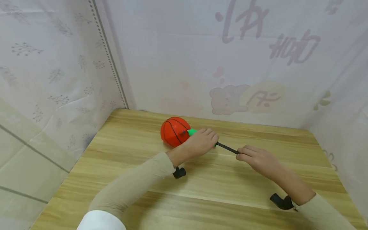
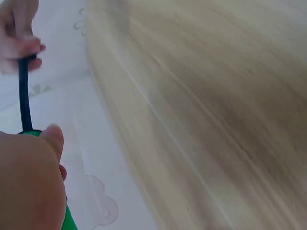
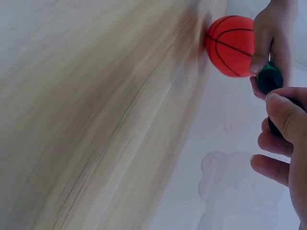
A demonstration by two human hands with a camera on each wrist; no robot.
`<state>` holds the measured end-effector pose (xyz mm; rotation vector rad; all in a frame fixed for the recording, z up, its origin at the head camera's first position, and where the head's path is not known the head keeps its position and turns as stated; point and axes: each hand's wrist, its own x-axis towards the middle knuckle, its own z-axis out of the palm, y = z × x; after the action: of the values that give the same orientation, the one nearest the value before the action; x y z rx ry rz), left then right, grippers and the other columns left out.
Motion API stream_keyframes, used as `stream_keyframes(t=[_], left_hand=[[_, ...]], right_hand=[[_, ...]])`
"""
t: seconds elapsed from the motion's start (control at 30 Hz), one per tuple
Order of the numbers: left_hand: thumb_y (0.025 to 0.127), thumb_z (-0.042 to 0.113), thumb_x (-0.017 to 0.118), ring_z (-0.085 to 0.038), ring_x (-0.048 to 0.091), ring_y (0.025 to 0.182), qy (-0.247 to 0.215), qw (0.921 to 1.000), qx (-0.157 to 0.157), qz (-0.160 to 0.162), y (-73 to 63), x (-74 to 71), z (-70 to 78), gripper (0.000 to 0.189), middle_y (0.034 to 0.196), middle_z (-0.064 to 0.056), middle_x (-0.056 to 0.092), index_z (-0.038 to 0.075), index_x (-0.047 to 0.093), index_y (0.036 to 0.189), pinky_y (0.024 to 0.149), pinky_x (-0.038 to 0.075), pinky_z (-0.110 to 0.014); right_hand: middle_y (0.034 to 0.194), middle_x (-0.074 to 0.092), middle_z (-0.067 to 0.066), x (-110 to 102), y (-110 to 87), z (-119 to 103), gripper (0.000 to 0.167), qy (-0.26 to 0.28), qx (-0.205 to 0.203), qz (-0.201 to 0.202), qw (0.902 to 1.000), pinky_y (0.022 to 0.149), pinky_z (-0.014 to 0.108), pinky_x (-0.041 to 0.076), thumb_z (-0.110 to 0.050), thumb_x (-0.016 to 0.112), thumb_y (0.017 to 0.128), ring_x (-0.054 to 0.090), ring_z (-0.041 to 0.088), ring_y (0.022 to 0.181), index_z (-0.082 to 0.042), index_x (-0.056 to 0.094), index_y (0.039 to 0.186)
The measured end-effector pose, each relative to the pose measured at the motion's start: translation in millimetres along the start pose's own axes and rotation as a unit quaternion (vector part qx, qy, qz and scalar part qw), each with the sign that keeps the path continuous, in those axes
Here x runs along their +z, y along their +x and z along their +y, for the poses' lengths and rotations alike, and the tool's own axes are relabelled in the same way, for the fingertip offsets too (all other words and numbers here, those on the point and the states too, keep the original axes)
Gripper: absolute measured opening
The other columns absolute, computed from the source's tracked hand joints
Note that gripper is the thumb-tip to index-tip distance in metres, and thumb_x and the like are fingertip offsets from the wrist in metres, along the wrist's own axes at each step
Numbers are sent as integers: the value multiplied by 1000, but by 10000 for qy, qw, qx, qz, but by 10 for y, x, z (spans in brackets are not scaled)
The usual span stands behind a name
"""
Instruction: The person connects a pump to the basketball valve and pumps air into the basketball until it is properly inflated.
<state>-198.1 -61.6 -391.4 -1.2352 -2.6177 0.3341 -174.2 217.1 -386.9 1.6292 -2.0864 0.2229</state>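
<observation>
An orange-red toy basketball (image 1: 172, 131) with black lines sits on the wooden table. Around the green barrel of a hand pump (image 1: 192, 131) curl the fingers of my left hand (image 1: 204, 142). The pump's green tip meets the ball's right side; whether a needle is inside cannot be made out. A black rod (image 1: 227, 148) extends from the barrel's other end. My right hand (image 1: 258, 159) pinches the rod's black end between thumb and fingers, as the right wrist view shows with this hand (image 3: 292, 129). The left hand covers most of the barrel.
The wooden table (image 1: 218, 188) reaches the patterned curtain (image 1: 172, 57) behind and at the sides. A black curved piece (image 1: 179, 172) is at the left wrist, and another black piece (image 1: 281, 202) at the right wrist.
</observation>
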Motion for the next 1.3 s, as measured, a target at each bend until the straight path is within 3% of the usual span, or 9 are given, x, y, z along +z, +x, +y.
stream_keyframes(t=[0.13,0.4,0.57,0.73,0.9,1.07,1.3], left_hand=[[108,34,50,-17,54,111,210,9997,-95,63,21,15,72,27,120,-1,60,11,55,120,97,44,-29],[110,22,45,-16,54,109,553,9978,-323,165,36,45,235,17,118,2,59,14,56,118,94,44,-27],[110,24,45,-15,53,106,803,9939,-707,260,52,59,337,15,114,3,58,16,55,117,93,45,-28],[109,19,45,-15,53,107,741,9920,-979,304,39,60,367,11,114,2,57,15,53,117,96,46,-29],[108,12,45,-17,54,107,614,9944,-803,292,-4,35,297,9,111,1,56,13,52,114,95,46,-29],[108,9,44,-17,54,106,523,9962,-594,359,-31,33,224,10,109,0,57,12,53,113,97,45,-29],[108,12,46,-17,53,108,618,9970,-453,75,-5,28,233,13,112,0,57,11,54,118,98,44,-29]], right_hand=[[101,66,2,137,132,17,45,50,38,-7,10000,72,25,54,-18,24,113,63,16,89,-8,66,99],[101,66,2,318,269,37,46,301,87,27,9995,74,25,53,-19,23,113,63,16,89,-7,66,99],[99,66,3,291,177,41,43,259,120,129,9995,71,24,53,-18,28,113,62,16,86,-7,66,96],[98,67,5,162,-38,23,41,171,111,270,9994,72,27,54,-17,29,113,63,19,86,-6,65,95],[102,68,4,-23,-221,-14,41,128,78,201,9997,73,29,54,-15,28,113,64,19,89,-7,65,98],[103,68,4,-120,-286,-27,42,-29,22,187,9998,74,28,54,-14,27,113,65,19,90,-8,66,98],[103,66,1,4,-71,-44,45,44,28,-171,9998,74,26,54,-17,24,113,62,15,89,-9,66,101]])
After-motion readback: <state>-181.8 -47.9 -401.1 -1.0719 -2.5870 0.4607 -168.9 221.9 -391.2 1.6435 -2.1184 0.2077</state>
